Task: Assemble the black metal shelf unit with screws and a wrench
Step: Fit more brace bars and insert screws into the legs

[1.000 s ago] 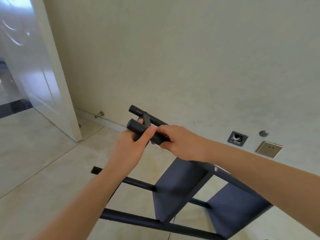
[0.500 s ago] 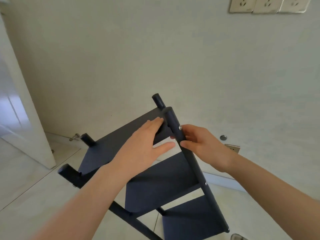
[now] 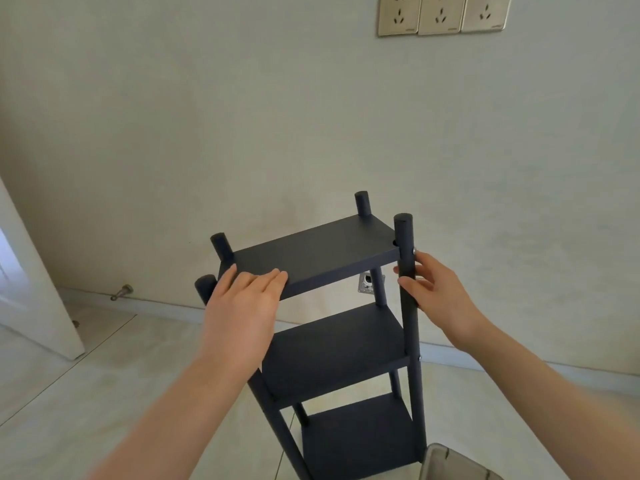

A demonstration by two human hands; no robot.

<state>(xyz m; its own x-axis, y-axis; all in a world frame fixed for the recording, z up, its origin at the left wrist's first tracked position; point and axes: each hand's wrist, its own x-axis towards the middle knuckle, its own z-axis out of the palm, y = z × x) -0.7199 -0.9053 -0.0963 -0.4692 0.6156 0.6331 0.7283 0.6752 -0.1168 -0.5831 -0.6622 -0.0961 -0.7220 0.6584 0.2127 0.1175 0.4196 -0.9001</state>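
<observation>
A pale plaster wall (image 3: pixel 242 116) fills most of the frame. Three brass-coloured sockets (image 3: pixel 440 13) sit side by side at the upper right. A white door (image 3: pixel 31 289) stands at the left edge, and a metal door stop (image 3: pixel 122 292) sticks out from the wall just above the skirting board (image 3: pixel 166 304). A small square metal plate (image 3: pixel 366 284) is set low in the wall near the middle. The floor (image 3: pixel 86 393) is light tile. A grey object (image 3: pixel 446 462), cut off, shows at the lower right.

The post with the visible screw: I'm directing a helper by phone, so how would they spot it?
Find the black shelf unit standing before the wall, below the triple socket plate. Of its four posts, take the near right post, which the right hand grips. It alone shows a silver screw head beside the top shelf.
</observation>
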